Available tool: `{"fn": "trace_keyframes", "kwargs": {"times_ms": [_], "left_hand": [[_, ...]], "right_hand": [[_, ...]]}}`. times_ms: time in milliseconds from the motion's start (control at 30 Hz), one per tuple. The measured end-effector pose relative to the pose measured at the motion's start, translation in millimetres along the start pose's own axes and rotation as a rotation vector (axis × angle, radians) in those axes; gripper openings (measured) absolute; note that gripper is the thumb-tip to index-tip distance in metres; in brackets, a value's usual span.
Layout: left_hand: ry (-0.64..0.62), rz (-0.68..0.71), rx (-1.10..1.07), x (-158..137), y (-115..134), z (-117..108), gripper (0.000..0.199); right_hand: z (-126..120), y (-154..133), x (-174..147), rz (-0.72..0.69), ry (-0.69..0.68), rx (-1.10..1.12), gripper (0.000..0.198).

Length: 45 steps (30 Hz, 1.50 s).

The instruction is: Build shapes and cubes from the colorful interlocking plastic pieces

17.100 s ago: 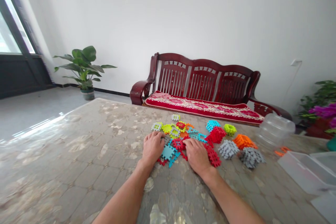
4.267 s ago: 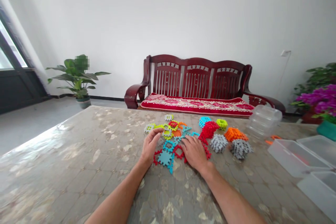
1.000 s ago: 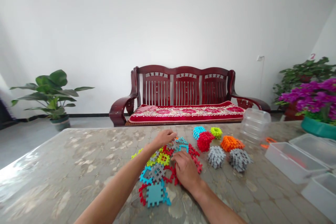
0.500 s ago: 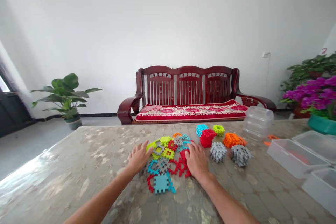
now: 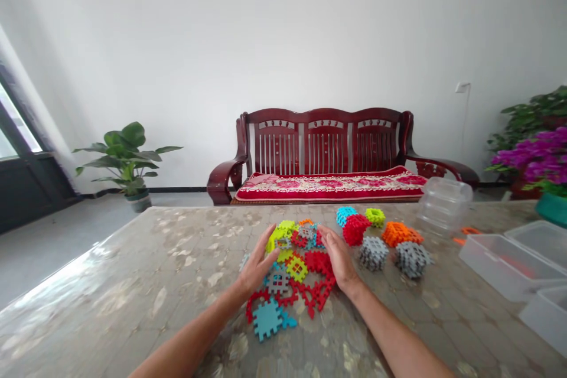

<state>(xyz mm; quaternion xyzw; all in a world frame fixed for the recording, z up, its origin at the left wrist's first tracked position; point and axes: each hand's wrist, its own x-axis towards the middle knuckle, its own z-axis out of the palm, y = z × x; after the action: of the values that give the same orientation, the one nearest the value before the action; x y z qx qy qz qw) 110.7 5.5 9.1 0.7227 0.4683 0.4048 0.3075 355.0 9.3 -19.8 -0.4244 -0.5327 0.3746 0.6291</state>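
Note:
A loose pile of flat, notched plastic building tiles lies on the table between my hands. My left hand (image 5: 257,263) is open at its left side, palm turned inward, fingers stretched forward along the lime tiles (image 5: 286,229). Open at the right side, my right hand (image 5: 339,257) reaches along the red tiles (image 5: 318,261). A lime window tile (image 5: 297,269) and a grey window tile (image 5: 278,281) lie in the middle. Nearest me is a solid teal tile (image 5: 267,319). Some tiles are partly hidden by my fingers.
Right of the pile stand tile stacks: red (image 5: 355,229), blue (image 5: 345,216), lime (image 5: 375,217), orange (image 5: 401,234) and two grey (image 5: 373,253). Further right are a clear plastic container (image 5: 445,204) and translucent boxes (image 5: 496,266). A wooden bench (image 5: 325,147) stands behind the table (image 5: 186,248).
My hands have turned from palms down to palms facing inward at the pile's sides. Tiles between them have shifted, and the teal tile has rotated and come nearer. The view has swung slightly left.

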Motion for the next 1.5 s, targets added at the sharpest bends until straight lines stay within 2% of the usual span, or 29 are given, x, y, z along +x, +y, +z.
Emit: {"fn": "trace_keyframes", "kwargs": {"times_ms": [100,167,300,400,533,633,900,1033,1133,1233,1300,1367,1500], "left_hand": [[-0.099,0.057,-0.079,-15,10,-11,0.076],[-0.176,0.085,-0.050,-27,16,-18,0.079],[-0.367,0.232,0.301,-56,20,-28,0.100],[-0.430,0.228,0.507,-71,15,-27,0.115],[-0.390,0.150,0.570,-70,9,-13,0.110],[-0.370,0.174,0.551,-59,14,2,0.107],[-0.256,0.240,0.509,-22,23,43,0.081],[-0.146,0.263,0.511,-7,24,49,0.066],[0.035,0.132,0.598,-1,24,36,0.056],[0.209,-0.163,0.711,4,19,19,0.058],[0.214,-0.324,0.725,5,12,12,0.061],[0.178,-0.411,0.696,8,6,11,0.062],[0.167,-0.392,0.549,15,2,24,0.059]], "right_hand": [[-2,-4,0,-0.030,0.066,-0.097,0.057],[-3,-4,0,-0.036,0.094,-0.134,0.059],[-9,4,3,-0.048,0.140,-0.245,0.063],[-10,11,3,-0.071,0.153,-0.385,0.062],[-6,14,-1,-0.105,0.087,-0.454,0.053],[-4,12,-3,-0.095,0.079,-0.460,0.051],[-7,4,-3,-0.046,0.090,-0.388,0.051],[-9,1,-3,-0.038,0.118,-0.334,0.050],[-10,0,-3,-0.056,0.140,-0.363,0.051],[-9,1,-2,-0.073,0.145,-0.392,0.051],[-8,1,-2,-0.079,0.142,-0.396,0.051],[-7,0,-1,-0.076,0.138,-0.388,0.052],[-7,-4,-1,-0.072,0.147,-0.327,0.055]]}}
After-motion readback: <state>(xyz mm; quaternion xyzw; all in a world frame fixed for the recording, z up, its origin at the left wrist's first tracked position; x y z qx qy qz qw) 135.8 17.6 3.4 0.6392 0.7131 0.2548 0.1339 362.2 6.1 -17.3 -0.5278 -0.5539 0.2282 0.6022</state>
